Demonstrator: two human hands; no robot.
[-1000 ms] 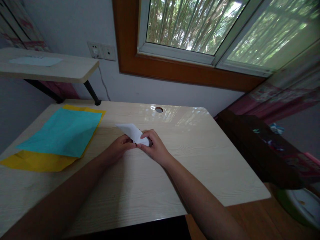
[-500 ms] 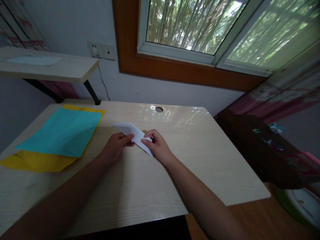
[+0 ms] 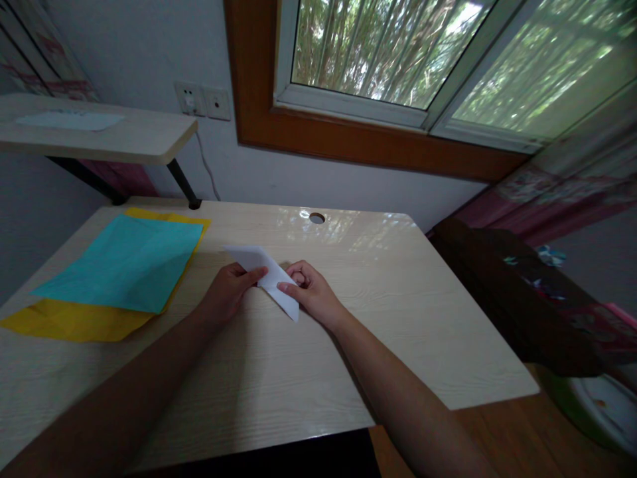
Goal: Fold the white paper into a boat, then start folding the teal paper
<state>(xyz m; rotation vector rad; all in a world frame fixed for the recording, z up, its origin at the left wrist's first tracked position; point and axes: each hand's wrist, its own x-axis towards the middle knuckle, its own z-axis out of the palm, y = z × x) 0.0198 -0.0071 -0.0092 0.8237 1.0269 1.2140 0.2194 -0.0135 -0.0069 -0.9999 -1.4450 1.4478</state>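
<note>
A folded piece of white paper is held between my two hands, just over the tabletop. It has slanted ends and a long, narrow form. My left hand grips its left side, thumb on top and the fingers mostly hidden beneath. On the right side my right hand pinches it, with the thumb on the upper face and the fingers curled behind. One pointed end of the paper hangs toward me below the right thumb.
Sheets of turquoise paper and yellow paper lie stacked on the left of the pale wooden desk. A raised shelf on black legs stands at the back left. The desk has a round hole near its far edge.
The right part of the paper has turned flatter toward me, and its lower point now shows more. My right thumb has shifted slightly left; my left hand has hardly moved.
</note>
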